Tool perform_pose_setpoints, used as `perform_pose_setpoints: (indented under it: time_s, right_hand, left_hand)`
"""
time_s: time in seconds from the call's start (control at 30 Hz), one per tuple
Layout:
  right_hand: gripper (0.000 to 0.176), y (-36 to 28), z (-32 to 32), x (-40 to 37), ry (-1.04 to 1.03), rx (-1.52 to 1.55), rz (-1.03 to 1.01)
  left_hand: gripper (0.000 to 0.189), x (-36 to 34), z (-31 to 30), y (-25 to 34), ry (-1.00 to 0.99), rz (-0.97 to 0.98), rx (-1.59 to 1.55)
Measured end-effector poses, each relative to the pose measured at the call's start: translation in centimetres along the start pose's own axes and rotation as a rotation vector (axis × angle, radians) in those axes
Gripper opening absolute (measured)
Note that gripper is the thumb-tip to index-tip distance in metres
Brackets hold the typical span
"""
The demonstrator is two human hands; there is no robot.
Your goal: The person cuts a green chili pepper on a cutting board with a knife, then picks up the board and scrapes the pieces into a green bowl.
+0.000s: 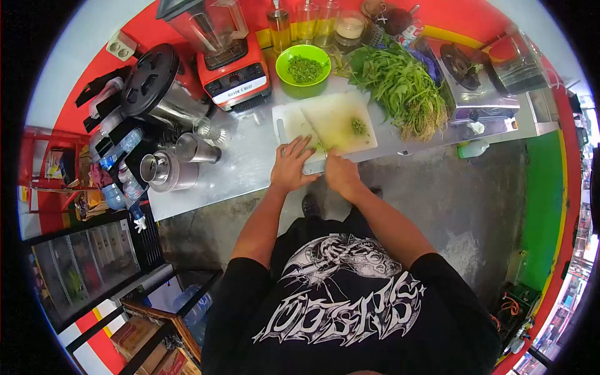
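A white cutting board [287,125] lies near the front edge of the steel counter. My right hand [342,174] is closed around the handle of a knife [311,126], its blade slanting up and left across the board. My left hand [290,164] rests on the board's lower left part, fingers stretched out and spread beside the blade. Small green bits show close to the blade near its handle. On the board's right side sits a little pile of chopped greens [359,127]. More chopped greens [305,69] fill part of a lime-green bowl [304,89] behind the board.
A big bunch of leafy greens [400,87] with roots lies right of the board. A red blender [234,78], a lidded steel container [156,87] and metal cups [194,149] stand left. Bottles [306,25] line the back; a steel appliance [478,94] is at far right.
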State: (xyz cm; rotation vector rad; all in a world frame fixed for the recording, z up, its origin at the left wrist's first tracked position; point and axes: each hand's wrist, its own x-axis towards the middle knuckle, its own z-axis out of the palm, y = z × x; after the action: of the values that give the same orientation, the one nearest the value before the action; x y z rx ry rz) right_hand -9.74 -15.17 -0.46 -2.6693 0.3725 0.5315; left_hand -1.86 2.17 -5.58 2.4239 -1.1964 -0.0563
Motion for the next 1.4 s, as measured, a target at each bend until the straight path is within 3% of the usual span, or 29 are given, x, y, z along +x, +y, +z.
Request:
perform_pose_setpoints:
  time_s: [0.37, 0.43, 0.5, 0.7, 0.9, 1.13, 1.23, 1.3, 1.33, 1.4]
  right_hand:
    - [0.037, -0.5, 1.7, -0.2, 0.003, -0.026, 0.082]
    - [0.037, -0.2, 1.1, 0.3, 0.026, -0.092, -0.059]
    - [0.038, -0.4, 0.7, -0.2, 0.041, -0.070, -0.057]
    - [0.029, -0.8, 2.1, -1.6, 0.071, -0.005, 0.092]
    - [0.035, 0.2, 0.2, 0.3, 0.063, -0.011, -0.035]
    - [0.038, 0.5, 1.2, -1.1, -0.049, 0.055, -0.005]
    - [0.037, 0.7, 1.2, 0.4, -0.034, 0.038, -0.023]
    - [0.037, 0.8, 0.3, 1.1, -0.022, 0.020, -0.044]
    - [0.033, 0.7, -0.2, 1.2, -0.020, 0.017, -0.039]
    - [0.030, 0.6, -0.8, 0.8, -0.021, 0.010, -0.039]
  left_hand:
    - [0.074, -0.1, -0.3, -0.1, -0.007, 0.007, -0.006]
    - [0.073, 0.1, -0.3, 0.1, -0.003, -0.002, -0.016]
    - [0.072, -0.2, -0.1, 0.2, -0.003, -0.012, -0.025]
    - [0.069, -0.1, 0.0, -0.2, 0.006, 0.017, 0.006]
    - [0.074, -0.2, 0.2, 0.1, 0.016, 0.013, -0.025]
    - [0.073, -0.7, 0.2, 0.5, 0.073, -0.021, -0.008]
    - [0.068, -0.6, 0.8, 0.1, 0.103, 0.051, 0.000]
    - [0.060, -0.5, 0.6, 0.5, 0.148, -0.003, -0.073]
    - [0.043, -0.3, 0.0, 1.0, 0.203, -0.019, -0.132]
    - [0.036, 0.2, 0.2, 0.9, 0.246, -0.051, -0.167]
